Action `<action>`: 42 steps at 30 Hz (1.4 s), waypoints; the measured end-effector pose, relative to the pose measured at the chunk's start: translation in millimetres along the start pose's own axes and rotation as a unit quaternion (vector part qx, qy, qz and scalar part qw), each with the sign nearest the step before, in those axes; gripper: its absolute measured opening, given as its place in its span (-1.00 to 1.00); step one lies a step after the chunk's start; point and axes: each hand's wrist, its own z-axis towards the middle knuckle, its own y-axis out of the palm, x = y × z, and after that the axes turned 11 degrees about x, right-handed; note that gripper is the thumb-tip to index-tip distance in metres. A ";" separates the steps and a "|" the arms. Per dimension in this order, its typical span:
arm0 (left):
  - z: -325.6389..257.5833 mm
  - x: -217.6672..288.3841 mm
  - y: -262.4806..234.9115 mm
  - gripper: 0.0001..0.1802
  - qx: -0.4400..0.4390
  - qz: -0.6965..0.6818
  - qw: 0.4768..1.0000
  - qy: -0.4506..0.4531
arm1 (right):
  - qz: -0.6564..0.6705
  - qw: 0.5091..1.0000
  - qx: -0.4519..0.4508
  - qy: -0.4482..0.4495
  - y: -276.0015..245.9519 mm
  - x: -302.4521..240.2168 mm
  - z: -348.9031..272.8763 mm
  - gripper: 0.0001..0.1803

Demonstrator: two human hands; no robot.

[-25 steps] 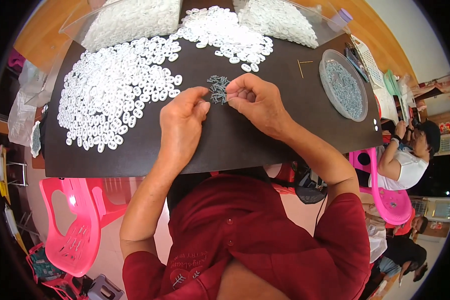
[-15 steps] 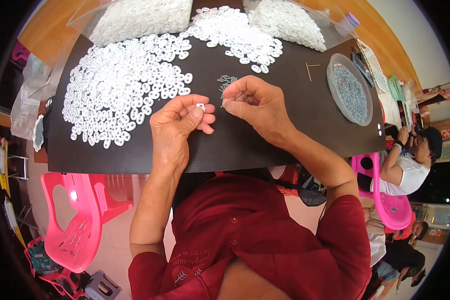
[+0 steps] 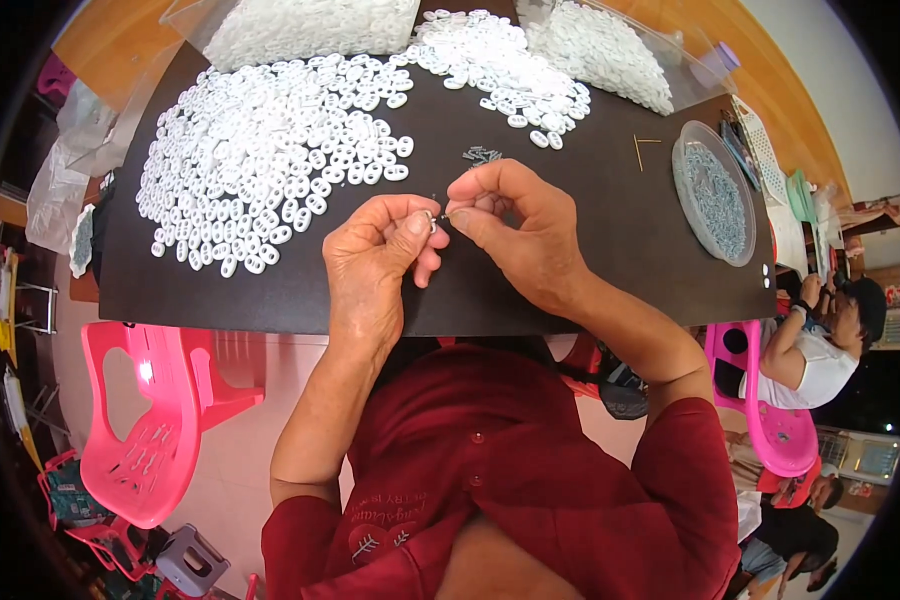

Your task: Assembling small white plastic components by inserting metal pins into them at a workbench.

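My left hand (image 3: 375, 255) is closed, pinching a small white plastic piece (image 3: 432, 222) between thumb and forefinger. Just to its right, my right hand (image 3: 525, 230) pinches a tiny dark metal pin (image 3: 446, 217), whose tip meets or nearly meets the white piece; fingers hide most of it. A small heap of similar grey pins (image 3: 480, 155) lies on the table behind my right fingers. To the left spreads a large pile of white oval pieces with two holes (image 3: 260, 150). Another pile of white pieces (image 3: 505, 65) lies farther back.
Clear bags or bins of white pieces (image 3: 315, 30) line the dark table's (image 3: 610, 240) far side. A round clear tub (image 3: 750, 245) of grey pins stands at right, near thin yellowish sticks (image 3: 640, 153). Pink chairs (image 3: 160, 440) flank the table; another person (image 3: 800, 345) sits at right.
My two hands have come together, bringing the pin up to the white piece, which has turned in my left fingers. The whole view has shifted slightly.
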 end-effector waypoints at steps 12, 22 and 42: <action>-3.2 -3.7 2.6 -0.90 -0.009 0.012 0.999 0.035 | 0.000 1.000 0.006 -0.013 3.0 2.7 -2.4 -0.82; -11.8 -5.3 6.6 -0.91 0.032 0.068 0.994 0.083 | -0.037 0.997 0.033 -0.060 8.9 5.1 -3.6 -0.85; -14.1 -8.9 12.9 -0.92 0.052 0.114 0.980 0.152 | 0.109 0.992 -0.007 0.065 8.2 7.5 -2.7 -0.84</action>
